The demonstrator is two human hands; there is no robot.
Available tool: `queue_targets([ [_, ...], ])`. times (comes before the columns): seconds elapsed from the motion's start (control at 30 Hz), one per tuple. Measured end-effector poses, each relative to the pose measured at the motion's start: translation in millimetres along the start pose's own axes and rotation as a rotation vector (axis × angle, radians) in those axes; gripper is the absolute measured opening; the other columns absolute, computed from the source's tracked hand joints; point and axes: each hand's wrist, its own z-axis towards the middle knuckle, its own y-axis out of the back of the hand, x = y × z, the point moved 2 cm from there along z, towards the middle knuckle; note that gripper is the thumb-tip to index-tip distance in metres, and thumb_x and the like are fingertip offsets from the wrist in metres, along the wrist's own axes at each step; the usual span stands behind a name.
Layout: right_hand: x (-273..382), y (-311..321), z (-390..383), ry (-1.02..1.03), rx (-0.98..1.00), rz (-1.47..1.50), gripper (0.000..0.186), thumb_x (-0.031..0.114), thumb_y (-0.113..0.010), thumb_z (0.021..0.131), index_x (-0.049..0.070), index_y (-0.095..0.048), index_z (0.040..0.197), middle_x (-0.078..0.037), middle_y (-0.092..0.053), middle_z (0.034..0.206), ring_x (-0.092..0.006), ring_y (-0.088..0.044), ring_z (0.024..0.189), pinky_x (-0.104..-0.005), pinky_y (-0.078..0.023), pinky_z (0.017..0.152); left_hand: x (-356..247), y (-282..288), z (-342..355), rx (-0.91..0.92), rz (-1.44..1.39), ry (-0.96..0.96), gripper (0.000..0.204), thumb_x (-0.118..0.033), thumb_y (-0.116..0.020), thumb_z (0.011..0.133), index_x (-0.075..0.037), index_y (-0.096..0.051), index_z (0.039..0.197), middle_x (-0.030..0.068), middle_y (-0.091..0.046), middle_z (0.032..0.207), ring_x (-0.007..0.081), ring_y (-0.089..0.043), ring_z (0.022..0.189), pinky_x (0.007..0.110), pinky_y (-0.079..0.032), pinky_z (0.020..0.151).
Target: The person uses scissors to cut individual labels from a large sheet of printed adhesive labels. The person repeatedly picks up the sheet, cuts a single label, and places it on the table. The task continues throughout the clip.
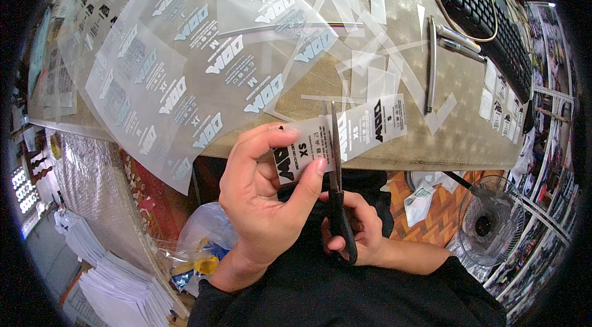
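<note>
Between the thumb and fingers of my left hand (265,197) is a strip of printed translucent film (373,126) with black lettering, its far end reaching right over the table edge. My right hand (361,225) grips the black handles of a pair of scissors (337,173). The blades point away from me and cross the strip just right of my left thumb. Whether the blades are fully closed there is hard to tell. Large translucent sheets (203,37) with white and black prints lie on the table beyond my left hand.
Clear film offcuts (370,37) are scattered over the table (407,154). Pens (459,40) and a black keyboard (487,12) lie at the right. Below the table's right side stands a fan (490,222). Plastic bags (206,228) and stacked white paper (123,284) are at lower left.
</note>
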Motion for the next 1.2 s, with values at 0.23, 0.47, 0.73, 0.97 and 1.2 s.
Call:
queue_targets([
  [0.23, -2, 1, 0, -0.032, -0.026, -0.048, 0.062, 0.022, -0.073, 0.077, 0.0, -0.04, 0.126, 0.001, -0.049, 0.072, -0.0042, -0.044, 0.06, -0.0199, -0.036, 0.052, 1, 1, 1, 0.007, 0.05, -0.01, 0.035, 0.012, -0.063, 0.074, 0.008, -0.048, 0.106, 0.0143, -0.046, 0.113, 0.0159, -0.056, 0.095, 0.023, -0.051, 0.076],
  [0.47, 4, 4, -3, -0.115, -0.081, 0.058, 0.064, 0.032, -0.07, 0.078, -0.003, -0.039, 0.122, -0.006, -0.055, 0.065, -0.0106, -0.055, 0.05, -0.0224, -0.044, 0.041, 5, 9, 7, 0.028, 0.116, -0.093, 0.037, 0.012, -0.063, 0.074, 0.005, -0.048, 0.107, 0.0124, -0.053, 0.104, 0.0136, -0.058, 0.09, 0.023, -0.049, 0.076],
  [0.73, 51, 61, 1, 0.193, -0.353, -0.086, 0.066, 0.008, -0.075, 0.073, 0.004, -0.037, 0.127, -0.016, -0.064, 0.086, -0.0172, -0.064, 0.071, -0.0261, -0.051, 0.06, -14, -14, 4, 0.298, 0.311, -0.031, 0.05, 0.008, -0.059, 0.073, 0.003, -0.04, 0.118, 0.0122, -0.059, 0.099, 0.0174, -0.061, 0.08, 0.027, -0.049, 0.071],
  [0.97, 83, 98, -24, 0.226, -0.483, -0.384, 0.058, -0.004, -0.071, 0.073, 0.005, -0.041, 0.122, -0.014, -0.065, 0.088, -0.018, -0.065, 0.082, -0.0282, -0.052, 0.072, -22, -87, 1, 0.656, 0.385, -0.103, 0.055, 0.006, -0.06, 0.073, -0.001, -0.04, 0.123, 0.0145, -0.061, 0.089, 0.0226, -0.062, 0.073, 0.029, -0.049, 0.068],
  [1.2, 94, 197, -70, 0.277, -1.133, -0.338, 0.05, -0.006, -0.061, 0.075, 0.005, -0.046, 0.121, -0.008, -0.064, 0.082, -0.0118, -0.059, 0.063, -0.024, -0.048, 0.056, -11, -89, 2, 0.419, 0.39, -0.245, 0.05, -0.002, -0.068, 0.071, -0.001, -0.049, 0.118, 0.0092, -0.061, 0.092, 0.0144, -0.056, 0.071, 0.026, -0.047, 0.066],
])
